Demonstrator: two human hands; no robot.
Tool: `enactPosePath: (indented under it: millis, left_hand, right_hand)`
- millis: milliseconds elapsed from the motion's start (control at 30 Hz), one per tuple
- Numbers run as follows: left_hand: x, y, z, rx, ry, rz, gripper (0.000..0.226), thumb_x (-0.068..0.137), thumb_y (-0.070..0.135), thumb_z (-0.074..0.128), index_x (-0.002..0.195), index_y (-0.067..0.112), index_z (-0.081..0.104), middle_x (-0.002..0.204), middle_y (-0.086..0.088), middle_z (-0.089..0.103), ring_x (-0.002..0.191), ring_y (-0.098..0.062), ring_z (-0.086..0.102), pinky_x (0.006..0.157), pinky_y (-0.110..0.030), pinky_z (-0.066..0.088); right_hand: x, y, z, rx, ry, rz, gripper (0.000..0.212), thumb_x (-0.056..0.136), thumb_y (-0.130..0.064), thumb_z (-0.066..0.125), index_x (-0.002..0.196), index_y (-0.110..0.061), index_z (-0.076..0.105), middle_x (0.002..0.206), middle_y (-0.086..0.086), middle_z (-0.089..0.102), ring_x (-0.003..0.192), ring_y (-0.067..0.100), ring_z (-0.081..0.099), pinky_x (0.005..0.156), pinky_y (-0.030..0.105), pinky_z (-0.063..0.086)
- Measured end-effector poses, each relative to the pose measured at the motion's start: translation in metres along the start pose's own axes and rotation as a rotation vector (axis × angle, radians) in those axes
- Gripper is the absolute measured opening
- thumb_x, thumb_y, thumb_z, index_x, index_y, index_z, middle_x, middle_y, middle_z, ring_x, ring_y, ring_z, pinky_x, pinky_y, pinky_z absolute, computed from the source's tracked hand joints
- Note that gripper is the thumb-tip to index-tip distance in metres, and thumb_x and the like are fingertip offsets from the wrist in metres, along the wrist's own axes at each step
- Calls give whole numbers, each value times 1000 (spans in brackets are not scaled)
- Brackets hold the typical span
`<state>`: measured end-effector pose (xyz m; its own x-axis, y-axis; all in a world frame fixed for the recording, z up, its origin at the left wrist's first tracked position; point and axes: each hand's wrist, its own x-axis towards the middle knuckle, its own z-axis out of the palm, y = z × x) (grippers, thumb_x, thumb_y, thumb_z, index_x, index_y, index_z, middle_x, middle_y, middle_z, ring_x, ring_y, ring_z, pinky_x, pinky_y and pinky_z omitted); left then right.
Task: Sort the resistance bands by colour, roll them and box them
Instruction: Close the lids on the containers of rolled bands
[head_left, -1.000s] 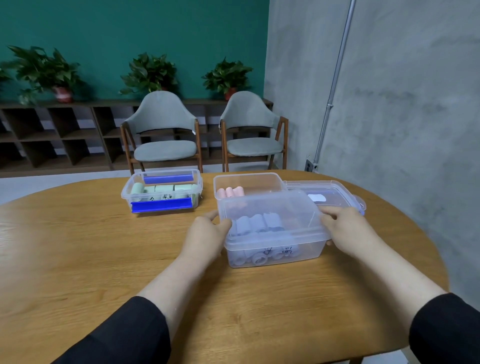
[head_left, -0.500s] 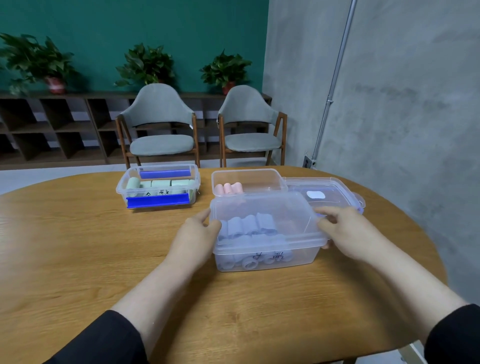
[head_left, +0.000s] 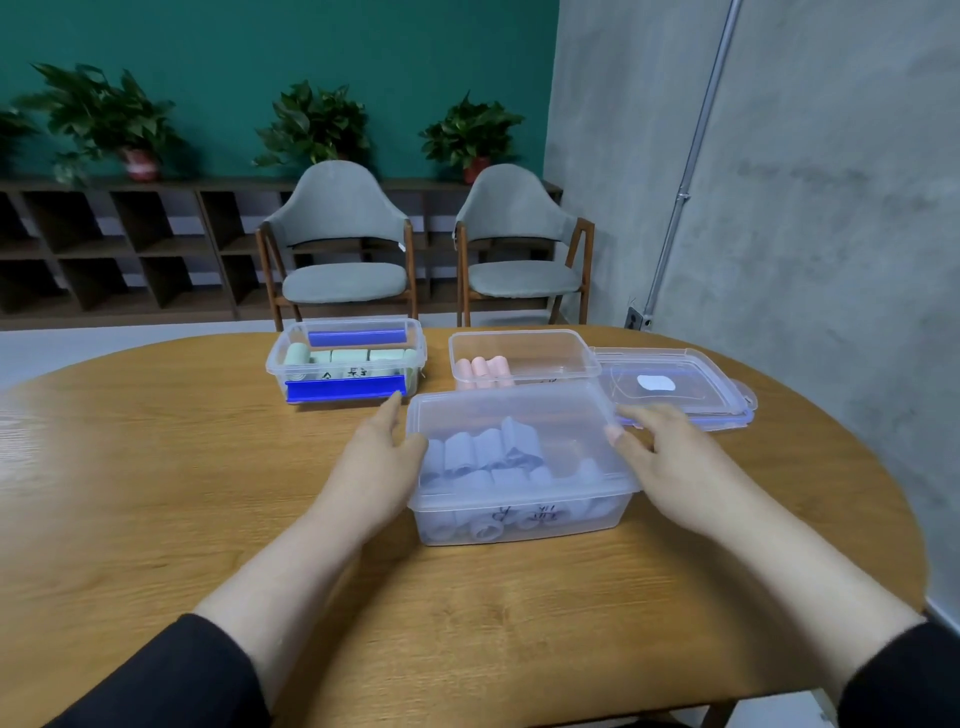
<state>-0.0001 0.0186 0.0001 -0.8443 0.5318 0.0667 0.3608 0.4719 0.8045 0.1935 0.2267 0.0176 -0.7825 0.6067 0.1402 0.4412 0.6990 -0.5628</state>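
A clear plastic box (head_left: 618, 493) of rolled blue-grey resistance bands (head_left: 483, 452) stands in the middle of the wooden table, under a frosted lid. My left hand (head_left: 379, 467) lies flat against its left side with the fingers straight. My right hand (head_left: 670, 457) touches its right rim, fingers loosely extended and thumb on the lid edge. Behind it is an open box (head_left: 519, 336) holding pink rolls (head_left: 483, 369). At the back left, a box with blue clips (head_left: 345, 387) holds green rolls (head_left: 353, 357).
A loose lid with blue edges (head_left: 675, 387) lies to the right of the pink box. The round table's (head_left: 156, 467) edge curves close on the right, by a concrete wall. Two grey chairs (head_left: 343, 244) stand behind the table.
The box of blue-grey rolls has slid a little toward me and left, away from the pink box. Both hands stay at its sides, the left fingers now straighter.
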Motion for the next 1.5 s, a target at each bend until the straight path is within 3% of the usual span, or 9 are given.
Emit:
enactPosePath:
  millis: [67,233,333,600,900,1000,1167,1333,1500]
  left_hand:
    - [15,6,0,110,18,89,58,103,31,50,158,19,32,162,-2,35,148,-20,32,122,-36,26]
    - [42,18,8,493,-224,209,66,106,51,32,161,17,19,169,2,13,156,-17,10,126,-39,12]
    - [45,15,11,584,-283,209,71,105,57,28,162,18,12,170,4,10,156,-17,8,126,-41,13]
    - [43,21,7,632,-326,173,71,105,57,27,163,23,4,170,7,5,156,-20,7,123,-48,12]
    - [37,-31,-65,726,-332,158,62,107,54,22,162,33,5,170,11,-1,156,-17,1,124,-49,8]
    - [38,-60,-108,785,-303,115,60,107,54,23,162,35,7,170,9,-1,157,-18,1,123,-49,7]
    - [29,-96,-166,852,-102,56,54,108,44,33,160,31,22,170,2,13,155,-19,12,121,-44,17]
    - [-1,-107,-176,591,189,56,44,102,40,48,145,29,52,147,4,54,131,-20,53,105,-34,41]
    - [2,-152,-183,552,278,65,53,99,51,33,137,26,62,149,7,54,145,-10,38,117,-35,21]
  right_hand:
    - [14,-4,-2,-48,37,-54,47,105,-38,46,148,-19,46,153,0,42,139,18,40,105,22,27]
    - [56,-18,0,-197,-165,-116,58,107,-44,35,159,-21,25,166,-11,17,153,10,16,117,22,11]
    - [65,-15,15,-295,-263,-103,63,107,-49,31,160,-17,20,168,-5,13,154,12,11,122,29,10]
    - [67,-6,27,-208,-232,-84,64,106,-49,32,160,-17,20,168,-6,12,154,7,6,118,20,2]
    - [30,-80,71,107,-114,-205,43,103,-45,44,141,-28,57,150,-23,32,152,7,14,125,28,4]
    - [22,-126,89,-17,-308,-328,56,101,-53,45,151,-27,43,153,-25,19,134,-13,-6,119,22,-9]
    - [28,-186,131,-272,-471,-544,110,75,-87,50,161,-28,15,166,-14,-5,149,-6,-10,124,40,-14]
    - [44,-245,173,-225,-399,-647,94,84,-72,58,159,-28,22,166,-12,4,148,-4,-6,117,23,-11]
    - [76,-287,221,-211,-353,-726,73,94,-56,58,155,-21,37,166,-2,23,153,11,15,123,27,3]
